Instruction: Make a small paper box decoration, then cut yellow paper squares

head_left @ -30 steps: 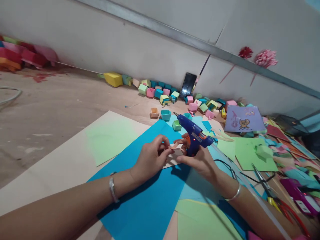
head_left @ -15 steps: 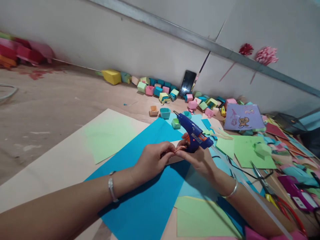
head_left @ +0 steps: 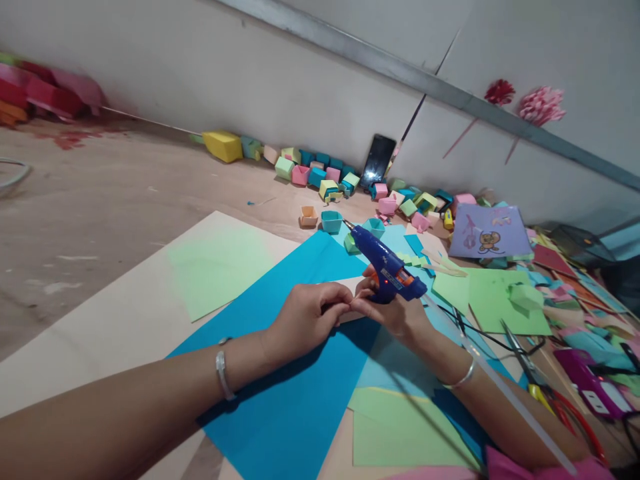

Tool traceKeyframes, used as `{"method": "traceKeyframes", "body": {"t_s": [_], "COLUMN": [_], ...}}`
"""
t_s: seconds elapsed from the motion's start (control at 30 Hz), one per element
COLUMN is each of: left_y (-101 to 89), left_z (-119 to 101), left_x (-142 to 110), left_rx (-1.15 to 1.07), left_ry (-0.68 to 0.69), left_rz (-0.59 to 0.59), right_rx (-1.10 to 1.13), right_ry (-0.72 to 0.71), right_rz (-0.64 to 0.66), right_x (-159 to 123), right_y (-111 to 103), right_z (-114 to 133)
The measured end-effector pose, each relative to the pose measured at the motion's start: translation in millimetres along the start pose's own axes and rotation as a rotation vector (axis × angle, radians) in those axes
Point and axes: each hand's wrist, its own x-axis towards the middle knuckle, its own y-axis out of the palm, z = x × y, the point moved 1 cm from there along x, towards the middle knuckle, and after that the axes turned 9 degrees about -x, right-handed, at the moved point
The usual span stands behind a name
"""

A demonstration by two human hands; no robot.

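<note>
The right hand (head_left: 400, 319) grips the glue gun (head_left: 383, 261) above the worktop (head_left: 125, 200); the left hand's (head_left: 300, 319) fingers pinch closed, contents hidden. Tilting the right wrist could smear glue on the turquoise paper box (head_left: 331, 223).

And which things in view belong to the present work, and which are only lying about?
In use:
blue glue gun, held in right hand
pale paper, beneath left hand's fingertips

Apparently lying about:
scissors
phone, leaning on wall
purple card with drawings
yellow paper box
</note>
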Motion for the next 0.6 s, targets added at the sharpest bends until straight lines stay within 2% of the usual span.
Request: {"method": "traceKeyframes", "body": {"t_s": [0.1, 0.23, 0.33, 0.43, 0.6], "left_y": [0.1, 0.8, 1.0, 0.5, 0.8], "left_z": [0.0, -0.8, -1.5, -1.2, -1.1], "left_x": [0.0, 0.3, 1.2, 1.9, 1.0], "left_rx": [-0.002, -0.039, -0.035, 0.035, 0.125], "left_ry": [-0.004, -0.047, -0.112, -0.152, -0.052], "left_rz": [-0.002, 0.0, -0.008, -0.025, -0.089], "right_rx": [0.051, -0.006, -0.099, -0.162, -0.173], "right_ry": [0.045, 0.057, -0.013, -0.111, -0.129], "right_rz": [-0.03, -0.014, 0.014, -0.023, -0.047], "right_x": [0.2, -1.3, -2.9, -3.8, -5.2], "right_y": [2.5, -1.4, -11.5, -20.0, -16.2], "right_z": [1.9, 5.8, 9.3, 11.7, 10.4]}}
